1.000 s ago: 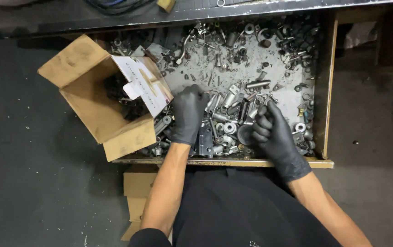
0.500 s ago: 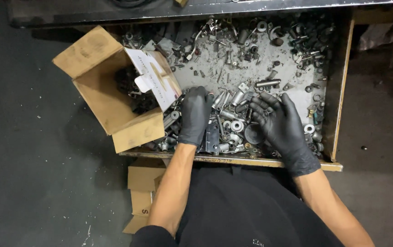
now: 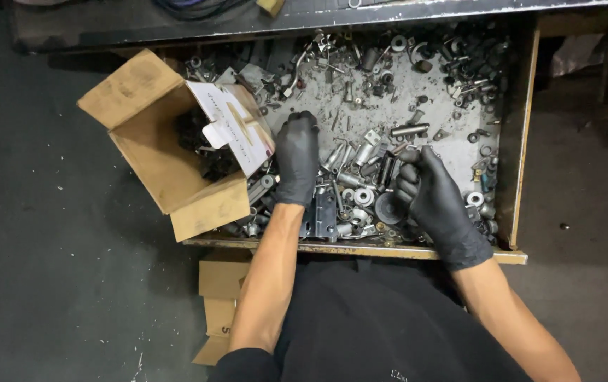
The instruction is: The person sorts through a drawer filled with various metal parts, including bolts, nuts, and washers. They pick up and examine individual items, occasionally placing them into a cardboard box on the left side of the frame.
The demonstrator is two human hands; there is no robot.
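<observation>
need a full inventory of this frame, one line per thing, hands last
drawer: one, wooden, pulled open, centre.
loose metal hardware: too many to count, silver and dark, spread over the drawer floor.
hinge plate: one, dark grey, near the front edge of the drawer.
cardboard box: one, brown, open, at the drawer's left corner, dark parts inside.
white flap: one, printed, on the box's right side.
cardboard pieces: several, brown, on the floor below the drawer.
floor: dark grey.
left hand: black glove, resting on the hardware beside the box.
right hand: black glove, fingers curled over small parts; grip unclear.
</observation>
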